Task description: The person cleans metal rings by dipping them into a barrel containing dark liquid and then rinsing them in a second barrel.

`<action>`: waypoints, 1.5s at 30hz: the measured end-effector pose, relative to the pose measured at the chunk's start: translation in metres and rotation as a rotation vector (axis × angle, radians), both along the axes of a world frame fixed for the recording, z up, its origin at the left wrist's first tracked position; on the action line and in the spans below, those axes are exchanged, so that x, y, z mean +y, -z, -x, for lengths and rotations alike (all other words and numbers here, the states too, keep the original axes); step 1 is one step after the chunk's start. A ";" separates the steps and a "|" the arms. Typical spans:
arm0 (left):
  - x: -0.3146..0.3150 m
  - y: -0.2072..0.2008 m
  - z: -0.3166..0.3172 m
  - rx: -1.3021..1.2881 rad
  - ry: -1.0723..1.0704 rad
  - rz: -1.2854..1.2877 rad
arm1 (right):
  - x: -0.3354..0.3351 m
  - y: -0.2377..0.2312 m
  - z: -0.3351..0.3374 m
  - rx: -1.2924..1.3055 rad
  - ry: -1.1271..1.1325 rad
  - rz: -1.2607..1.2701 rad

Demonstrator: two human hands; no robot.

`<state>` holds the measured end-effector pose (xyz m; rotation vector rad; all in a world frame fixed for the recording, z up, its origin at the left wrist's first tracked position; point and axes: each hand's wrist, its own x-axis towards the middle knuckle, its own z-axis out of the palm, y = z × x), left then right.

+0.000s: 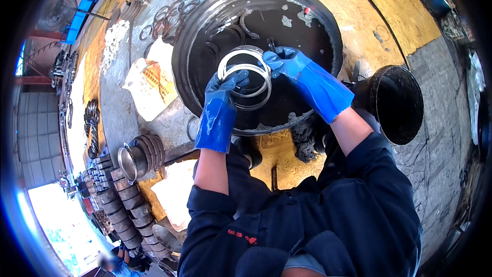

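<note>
The held rings [246,66] were between the left hand [220,91] and right hand [294,65], above the tub [182,57]. Right of the tub was a bucket [370,91]; left, a sack [154,86], with loose rings [165,19] beyond it.

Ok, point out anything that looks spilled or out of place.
Grey clumps and a small red scrap lie at the far right inside the round black basin, looking like stray debris against the dark liquid.

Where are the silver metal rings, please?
In the head view, the rings are central, between blue-gloved left hand and right hand, over the round black tub.
</note>
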<state>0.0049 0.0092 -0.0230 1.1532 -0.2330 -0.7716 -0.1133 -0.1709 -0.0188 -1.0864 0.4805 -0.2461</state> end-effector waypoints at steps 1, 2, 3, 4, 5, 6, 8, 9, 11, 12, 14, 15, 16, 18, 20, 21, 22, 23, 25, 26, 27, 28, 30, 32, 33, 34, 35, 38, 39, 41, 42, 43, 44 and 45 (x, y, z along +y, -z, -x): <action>0.000 -0.001 0.000 -0.032 0.006 0.006 | 0.000 0.001 0.000 0.011 -0.003 0.104; 0.002 -0.003 0.000 -0.032 0.003 0.006 | 0.000 0.003 0.001 0.022 -0.005 0.209; 0.004 -0.005 -0.002 -0.086 0.036 -0.062 | -0.002 0.003 0.001 0.064 -0.030 0.349; 0.006 -0.007 -0.002 -0.140 0.067 -0.129 | -0.003 0.002 0.001 0.062 -0.034 0.349; 0.005 -0.009 -0.002 -0.154 0.079 -0.149 | -0.003 0.000 0.001 0.137 -0.017 0.440; 0.006 -0.011 -0.002 -0.155 0.075 -0.150 | -0.004 -0.001 0.001 0.211 -0.001 0.531; 0.004 -0.024 0.005 -0.131 0.127 -0.158 | -0.010 0.003 0.004 0.174 -0.001 0.573; 0.004 -0.024 0.005 -0.129 0.128 -0.158 | -0.013 0.005 0.005 0.133 -0.002 0.616; 0.005 -0.027 0.007 -0.098 0.135 -0.145 | -0.013 0.001 0.006 0.022 0.025 0.775; 0.006 -0.029 0.007 -0.097 0.135 -0.145 | -0.012 -0.001 0.007 0.023 0.025 0.775; 0.004 -0.035 0.010 -0.154 0.173 -0.259 | -0.011 -0.006 0.009 0.122 0.151 0.902; 0.004 -0.033 0.009 -0.153 0.177 -0.257 | -0.022 0.006 0.006 -0.046 0.089 0.556; 0.008 -0.031 0.007 -0.174 0.163 -0.231 | -0.026 -0.002 0.000 -0.213 0.048 0.125; 0.018 -0.024 0.000 -0.195 0.147 -0.207 | -0.018 -0.012 0.006 -0.034 0.264 0.079; 0.020 -0.018 -0.008 -0.163 0.119 -0.227 | -0.026 -0.014 0.014 -0.053 0.265 0.103; 0.020 -0.015 -0.012 -0.191 0.119 -0.229 | -0.031 -0.012 0.013 -0.088 0.255 0.125; 0.020 -0.016 -0.012 -0.188 0.118 -0.227 | -0.031 -0.017 0.012 -0.120 0.241 0.145; 0.021 -0.017 -0.013 -0.163 0.122 -0.225 | -0.026 -0.021 0.018 -0.075 0.292 0.153; 0.021 -0.021 -0.008 -0.142 0.112 -0.195 | -0.024 -0.031 0.024 -0.060 0.328 0.109; 0.020 -0.024 -0.005 -0.138 0.109 -0.192 | -0.024 -0.033 0.026 -0.048 0.365 0.063; 0.018 -0.028 -0.003 -0.172 0.109 -0.248 | -0.025 -0.031 0.028 -0.060 0.364 0.028; 0.017 -0.032 -0.001 -0.206 0.109 -0.306 | -0.027 -0.028 0.030 -0.058 0.360 0.032; 0.013 -0.035 0.001 -0.203 0.104 -0.354 | -0.031 -0.023 0.030 -0.044 0.371 -0.004; 0.019 -0.036 0.002 -0.096 0.069 -0.297 | -0.030 -0.022 0.025 -0.027 0.354 -0.031; 0.022 -0.028 -0.001 0.031 0.048 -0.238 | -0.029 -0.023 0.021 -0.017 0.339 -0.043; 0.032 -0.022 -0.003 0.048 -0.007 -0.226 | -0.020 -0.031 0.019 0.061 0.306 0.025; 0.042 -0.016 -0.001 -0.526 0.040 -0.325 | -0.021 -0.017 0.017 0.003 0.319 -0.045; 0.050 0.007 -0.007 -1.047 0.184 -0.323 | -0.045 0.014 0.021 0.127 0.082 0.121; 0.051 0.011 -0.003 -1.103 0.153 -0.278 | -0.051 0.016 0.018 0.146 0.098 0.039; 0.040 -0.009 0.020 -1.266 -0.021 -0.277 | -0.093 0.022 0.021 0.289 -0.110 0.431; 0.033 -0.015 0.025 -1.214 -0.024 -0.263 | -0.117 0.014 0.011 0.405 -0.180 0.639; 0.045 -0.001 0.026 -1.168 0.009 -0.432 | -0.072 0.003 -0.024 0.371 -0.270 0.775; 0.039 0.003 0.027 -1.130 0.069 -0.499 | -0.046 -0.037 -0.037 0.364 -0.277 0.962; 0.051 -0.014 0.030 -0.635 0.154 -0.410 | -0.030 -0.046 -0.056 0.242 -0.271 0.951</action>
